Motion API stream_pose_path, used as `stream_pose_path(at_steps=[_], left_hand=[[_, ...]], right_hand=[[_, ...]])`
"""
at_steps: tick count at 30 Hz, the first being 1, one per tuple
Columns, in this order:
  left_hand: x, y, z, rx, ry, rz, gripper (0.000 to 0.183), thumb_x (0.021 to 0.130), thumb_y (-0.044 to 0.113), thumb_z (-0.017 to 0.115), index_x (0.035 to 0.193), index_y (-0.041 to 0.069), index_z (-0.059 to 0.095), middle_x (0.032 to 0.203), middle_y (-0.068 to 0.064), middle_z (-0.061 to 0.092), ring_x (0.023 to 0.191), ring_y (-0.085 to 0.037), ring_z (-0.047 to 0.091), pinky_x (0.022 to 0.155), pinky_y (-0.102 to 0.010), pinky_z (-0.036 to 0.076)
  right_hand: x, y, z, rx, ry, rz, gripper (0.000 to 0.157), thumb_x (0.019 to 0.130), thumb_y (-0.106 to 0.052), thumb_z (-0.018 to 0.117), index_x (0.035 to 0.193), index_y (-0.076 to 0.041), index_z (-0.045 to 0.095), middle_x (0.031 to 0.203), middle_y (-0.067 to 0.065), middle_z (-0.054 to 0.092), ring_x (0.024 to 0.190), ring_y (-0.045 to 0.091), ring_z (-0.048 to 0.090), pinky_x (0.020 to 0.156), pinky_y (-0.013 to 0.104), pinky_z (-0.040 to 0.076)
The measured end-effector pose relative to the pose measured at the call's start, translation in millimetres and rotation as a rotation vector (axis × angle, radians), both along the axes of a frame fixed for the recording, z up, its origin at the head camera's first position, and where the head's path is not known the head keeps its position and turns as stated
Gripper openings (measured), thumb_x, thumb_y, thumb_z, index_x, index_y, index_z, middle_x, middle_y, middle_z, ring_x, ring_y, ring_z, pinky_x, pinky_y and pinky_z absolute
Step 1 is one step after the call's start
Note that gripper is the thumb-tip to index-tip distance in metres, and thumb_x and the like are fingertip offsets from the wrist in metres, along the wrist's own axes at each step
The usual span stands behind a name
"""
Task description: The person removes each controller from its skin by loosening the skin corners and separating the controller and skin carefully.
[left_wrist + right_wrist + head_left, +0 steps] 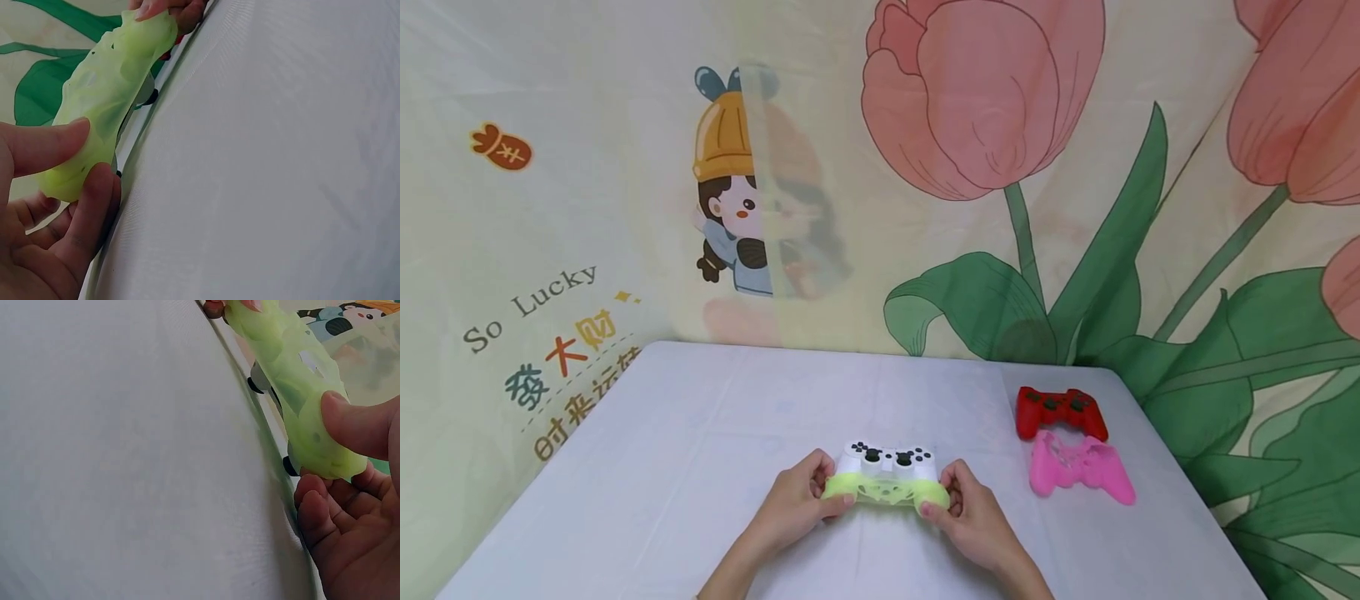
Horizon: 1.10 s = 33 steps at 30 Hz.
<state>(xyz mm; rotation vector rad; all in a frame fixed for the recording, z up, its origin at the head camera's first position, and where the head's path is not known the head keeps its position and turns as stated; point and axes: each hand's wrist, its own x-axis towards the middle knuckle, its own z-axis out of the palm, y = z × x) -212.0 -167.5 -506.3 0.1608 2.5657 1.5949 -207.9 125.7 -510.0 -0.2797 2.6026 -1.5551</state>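
Note:
Between both hands is a white game controller with black sticks and buttons facing up. A translucent yellow-green silicone sleeve covers its near side and both handles; the white top stays bare. My left hand pinches the sleeved left handle, thumb on the near face and fingers curled behind. At the other handle my right hand grips the same way, its thumb pressed on the sleeve. In the left wrist view the sleeve looks stretched, with small holes in it. The right wrist view shows black sticks poking out beyond the sleeve.
A red controller-shaped piece lies at the right of the white-covered table. Just in front of it is a pink silicone sleeve, overlapping it in this view. Behind the table hangs a printed cloth with large tulips.

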Motion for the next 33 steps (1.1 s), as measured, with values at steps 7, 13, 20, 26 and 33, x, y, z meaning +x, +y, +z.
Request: stream_pose_path(at_steps=[7, 13, 20, 26, 33], left_hand=[[-0.6, -1.2, -2.1, -0.035, 0.030, 0.022, 0.044, 0.078, 0.029, 0.094, 0.099, 0.016, 0.059, 0.084, 0.001, 0.058, 0.073, -0.012, 0.055, 0.063, -0.023, 0.045], [-1.8, -3.1, -3.4, -0.078, 0.092, 0.046, 0.044, 0.075, 0.027, 0.097, 0.096, 0.017, 0.060, 0.093, 0.001, 0.061, 0.083, -0.014, 0.062, 0.072, -0.025, 0.052], [-2.1, -2.7, -4.5, -0.098, 0.178, 0.024, 0.042, 0.075, 0.022, 0.097, 0.097, 0.019, 0.061, 0.093, 0.005, 0.064, 0.083, -0.015, 0.063, 0.074, -0.025, 0.055], [-1.5, -2.7, -4.9, -0.070, 0.197, -0.001, 0.040, 0.075, 0.015, 0.096, 0.095, 0.019, 0.062, 0.092, 0.004, 0.064, 0.080, -0.010, 0.065, 0.073, -0.024, 0.059], [-2.3, -0.1, -3.9, -0.033, 0.174, 0.013, 0.033, 0.076, 0.010, 0.094, 0.090, 0.016, 0.065, 0.085, 0.003, 0.064, 0.074, -0.008, 0.065, 0.070, -0.024, 0.058]], right_hand=[[-0.3, -1.8, -1.1, -0.059, -0.017, -0.056, 0.044, 0.086, -0.016, 0.089, 0.109, -0.011, 0.052, 0.088, 0.003, 0.058, 0.073, 0.011, 0.055, 0.063, 0.020, 0.046], [-0.7, -2.2, -1.0, -0.116, -0.052, -0.066, 0.048, 0.084, -0.014, 0.092, 0.114, -0.008, 0.056, 0.101, 0.008, 0.066, 0.083, 0.018, 0.066, 0.071, 0.024, 0.057], [-2.5, -1.0, -1.5, -0.046, 0.001, -0.094, 0.043, 0.082, -0.012, 0.093, 0.110, -0.012, 0.060, 0.099, 0.004, 0.062, 0.082, 0.017, 0.061, 0.070, 0.023, 0.055], [-0.5, -4.0, -0.6, 0.023, 0.048, -0.099, 0.039, 0.081, -0.011, 0.092, 0.102, -0.013, 0.059, 0.085, 0.000, 0.057, 0.074, 0.013, 0.055, 0.065, 0.021, 0.048], [0.6, -8.3, 0.4, 0.039, 0.092, -0.113, 0.039, 0.079, -0.013, 0.094, 0.096, -0.014, 0.058, 0.079, -0.001, 0.056, 0.071, 0.011, 0.052, 0.063, 0.021, 0.045]])
